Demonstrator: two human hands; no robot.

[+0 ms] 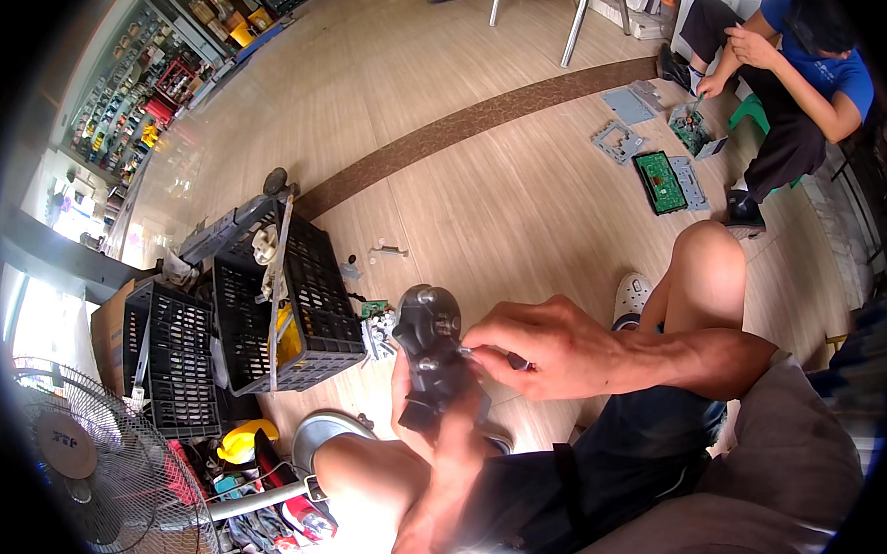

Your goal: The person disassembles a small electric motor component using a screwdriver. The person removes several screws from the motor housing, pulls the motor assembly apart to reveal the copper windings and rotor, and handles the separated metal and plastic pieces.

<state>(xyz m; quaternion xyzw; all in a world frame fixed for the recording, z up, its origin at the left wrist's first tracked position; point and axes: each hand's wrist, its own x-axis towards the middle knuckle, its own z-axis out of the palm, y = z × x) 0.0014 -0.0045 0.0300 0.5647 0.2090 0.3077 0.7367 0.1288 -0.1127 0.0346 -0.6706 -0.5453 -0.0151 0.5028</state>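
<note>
A black housing [428, 326] with a rounded top and a few shiny metal spots is held up in front of my knees. My left hand [453, 423] is wrapped round its lower part from below. At its right side my right hand [539, 347] is closed in a pinch. Between those fingers is a thin tool [517, 360] with a dark end and a metal tip, possibly a small screwdriver. The tip points at the housing's side; whether it touches cannot be made out. The exact kind of housing does not show.
Black plastic crates [318, 311] stand to the left, a fan [89, 465] at lower left. Small metal parts [377, 333] lie beside the crates. At upper right a seated person [818, 78] handles a circuit board [690, 127]; another green board [661, 183] lies nearby.
</note>
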